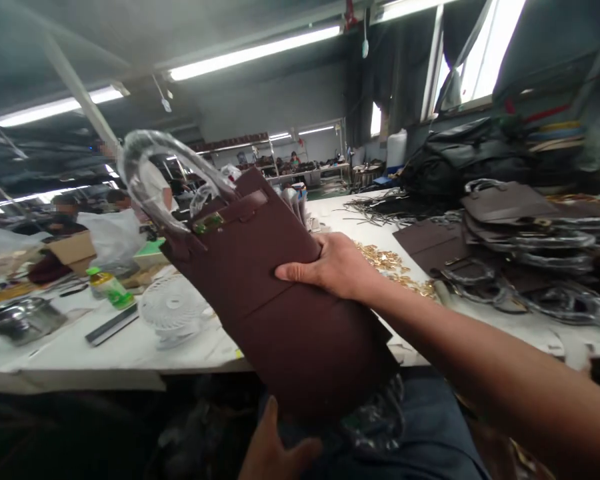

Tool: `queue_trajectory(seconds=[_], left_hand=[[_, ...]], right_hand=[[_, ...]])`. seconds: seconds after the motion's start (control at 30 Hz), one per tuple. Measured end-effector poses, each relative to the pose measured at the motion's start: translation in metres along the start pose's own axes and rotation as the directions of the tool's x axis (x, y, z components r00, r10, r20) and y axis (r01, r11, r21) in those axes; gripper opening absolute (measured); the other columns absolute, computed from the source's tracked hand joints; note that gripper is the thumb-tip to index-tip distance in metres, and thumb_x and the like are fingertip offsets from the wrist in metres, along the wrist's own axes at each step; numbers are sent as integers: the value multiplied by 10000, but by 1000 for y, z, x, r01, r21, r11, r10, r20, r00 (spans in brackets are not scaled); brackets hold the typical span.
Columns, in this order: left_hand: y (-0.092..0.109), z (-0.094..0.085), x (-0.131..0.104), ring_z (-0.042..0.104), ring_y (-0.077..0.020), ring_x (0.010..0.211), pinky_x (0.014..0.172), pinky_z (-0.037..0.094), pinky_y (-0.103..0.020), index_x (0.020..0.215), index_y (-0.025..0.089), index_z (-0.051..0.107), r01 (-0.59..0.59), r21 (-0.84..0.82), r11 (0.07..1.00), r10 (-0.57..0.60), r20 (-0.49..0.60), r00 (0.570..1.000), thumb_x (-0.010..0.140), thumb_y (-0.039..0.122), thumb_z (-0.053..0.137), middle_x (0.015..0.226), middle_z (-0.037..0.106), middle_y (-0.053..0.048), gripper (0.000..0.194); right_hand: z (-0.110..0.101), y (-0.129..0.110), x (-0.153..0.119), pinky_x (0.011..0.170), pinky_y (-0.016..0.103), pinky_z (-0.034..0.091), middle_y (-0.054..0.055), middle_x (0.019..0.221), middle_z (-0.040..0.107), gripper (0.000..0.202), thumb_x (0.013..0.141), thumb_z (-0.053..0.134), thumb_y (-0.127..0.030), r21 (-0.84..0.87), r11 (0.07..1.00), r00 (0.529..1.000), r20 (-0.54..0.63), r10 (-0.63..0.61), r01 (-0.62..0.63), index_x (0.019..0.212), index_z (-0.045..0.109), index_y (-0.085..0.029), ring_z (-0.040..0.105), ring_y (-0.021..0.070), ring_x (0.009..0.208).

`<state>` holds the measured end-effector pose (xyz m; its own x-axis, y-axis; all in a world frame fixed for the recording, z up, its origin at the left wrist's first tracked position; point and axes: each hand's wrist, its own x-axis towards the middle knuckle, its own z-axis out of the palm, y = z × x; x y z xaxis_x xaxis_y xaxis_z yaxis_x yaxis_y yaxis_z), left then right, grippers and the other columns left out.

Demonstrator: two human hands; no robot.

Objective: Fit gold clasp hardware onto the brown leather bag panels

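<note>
One hand grips the bag, one hand is open

Through the head camera I see a dark brown, flat-sided bag (280, 313) tipped over the front edge of a long white table (105, 363). My right hand (337, 267) grips its side, thumb flat on the front; the other fingers are hidden behind. My left hand (280, 447) is low, fingers spread, near the bottom edge. I can't tell if it touches.

If my right thumb went loose, the bag could slip down, as I see no other firm grip. A wide swing could make the clear-plastic-wrapped handle (133, 177) bump the round white plastic fan (173, 303), or make the bag scatter the small shiny gold pieces (387, 261).
</note>
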<state>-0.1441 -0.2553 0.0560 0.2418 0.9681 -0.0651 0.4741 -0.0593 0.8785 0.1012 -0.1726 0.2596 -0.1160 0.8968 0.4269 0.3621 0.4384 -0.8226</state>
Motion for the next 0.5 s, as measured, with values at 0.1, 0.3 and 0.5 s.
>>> queue_trajectory(seconds=[0.1, 0.3, 0.5], left_hand=[[-18, 38, 14, 669, -386, 1098, 921, 550, -474, 1250, 157, 614, -37, -224, 974, -12, -210, 978, 561, 585, 857, 1187, 719, -157, 847], [-13, 42, 14, 612, -385, 1201, 1038, 483, -498, 1156, 156, 700, -135, -60, 989, 119, -217, 969, 613, 569, 850, 1247, 700, -157, 698], [-58, 70, 30, 709, -331, 989, 863, 565, -417, 1197, 149, 676, -49, -29, 998, 48, -40, 998, 743, 528, 764, 1101, 760, -126, 598]], right_hand=[[-1, 3, -14, 579, 235, 512, 19, 853, 783, 556, 685, 833, -611, 61, 998, 995, -91, 27, -22, 1037, 767, -186, 727, 193, 760], [-3, 20, -49, 582, 246, 531, 48, 853, 782, 559, 658, 852, -603, 171, 970, 978, -90, 190, -172, 988, 774, -159, 714, 194, 739], [11, 70, -87, 576, 240, 511, 54, 853, 778, 554, 664, 845, -590, 211, 938, 951, -84, 296, -274, 971, 766, -135, 706, 206, 763]])
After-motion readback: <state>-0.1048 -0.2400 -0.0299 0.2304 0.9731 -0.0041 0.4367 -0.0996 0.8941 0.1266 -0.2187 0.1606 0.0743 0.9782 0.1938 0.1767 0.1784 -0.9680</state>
